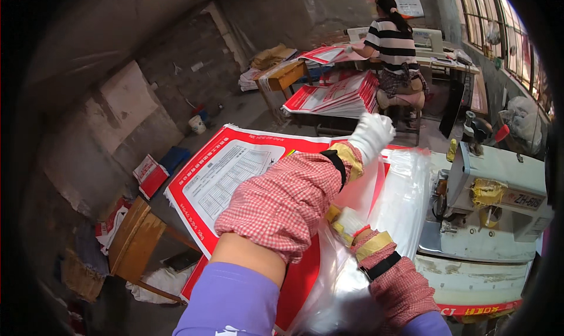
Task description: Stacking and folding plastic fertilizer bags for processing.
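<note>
Head view showed the white-gloved left hand (371, 134) clenched on the clear plastic liner (405, 201) over the red-and-white printed woven sack (235, 165), while the right hand's (348, 221) fingers gripped that liner lower down.

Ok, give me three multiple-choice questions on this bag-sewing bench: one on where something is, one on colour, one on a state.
1. Where is the sewing machine? A: on the person's right B: on the person's left C: on the floor
2. What colour borders the printed woven sack? A: green B: red C: blue
3. What is the left hand doing? A: resting flat on the sack B: holding scissors C: raised, in a white glove

A: it stands right of the clear plastic liner.
B: a red band frames the white panel.
C: the gloved hand is lifted above the sack.
</note>
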Demonstrator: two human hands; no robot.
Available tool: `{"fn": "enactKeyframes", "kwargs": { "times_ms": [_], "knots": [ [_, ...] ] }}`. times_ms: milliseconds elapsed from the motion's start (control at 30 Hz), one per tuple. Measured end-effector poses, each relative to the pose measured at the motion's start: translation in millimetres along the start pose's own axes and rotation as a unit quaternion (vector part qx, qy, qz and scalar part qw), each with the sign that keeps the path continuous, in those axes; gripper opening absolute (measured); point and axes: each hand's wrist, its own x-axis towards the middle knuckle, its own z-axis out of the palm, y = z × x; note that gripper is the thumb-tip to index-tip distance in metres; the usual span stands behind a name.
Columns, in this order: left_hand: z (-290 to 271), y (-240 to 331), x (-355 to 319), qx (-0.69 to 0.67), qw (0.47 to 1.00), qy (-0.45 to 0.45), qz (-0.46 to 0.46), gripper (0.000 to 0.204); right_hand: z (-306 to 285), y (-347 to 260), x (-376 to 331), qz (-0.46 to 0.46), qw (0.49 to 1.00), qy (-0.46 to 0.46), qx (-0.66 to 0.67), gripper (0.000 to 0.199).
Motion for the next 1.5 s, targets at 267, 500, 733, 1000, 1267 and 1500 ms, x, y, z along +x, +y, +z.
{"fn": "enactKeyframes", "kwargs": {
  "times_ms": [267,500,733,1000,1267,1500],
  "knots": [
    [-40,-50,0,-0.042,0.963,-0.226,-0.142,0.019,-6,-86,-9,0.060,0.970,-0.227,-0.058,0.018],
    [-140,-42,78,0.058,0.988,-0.140,-0.011,0.022,87,-150,-159,-0.042,0.983,-0.176,0.031,0.030],
    [-165,-63,53,0.020,0.993,-0.113,0.019,0.026,-52,-104,-224,0.212,0.943,0.119,0.227,0.030],
    [-186,11,63,0.021,0.979,-0.203,0.019,0.034,-126,-121,-236,0.386,0.791,0.472,-0.057,0.045],
    [-163,20,65,0.066,0.984,-0.161,0.036,0.032,-152,-121,-228,0.355,0.849,0.358,0.158,0.055],
    [-165,38,69,0.079,0.978,-0.179,0.076,0.037,-146,-102,-218,0.495,0.777,0.120,0.369,0.034]
  ]
}}
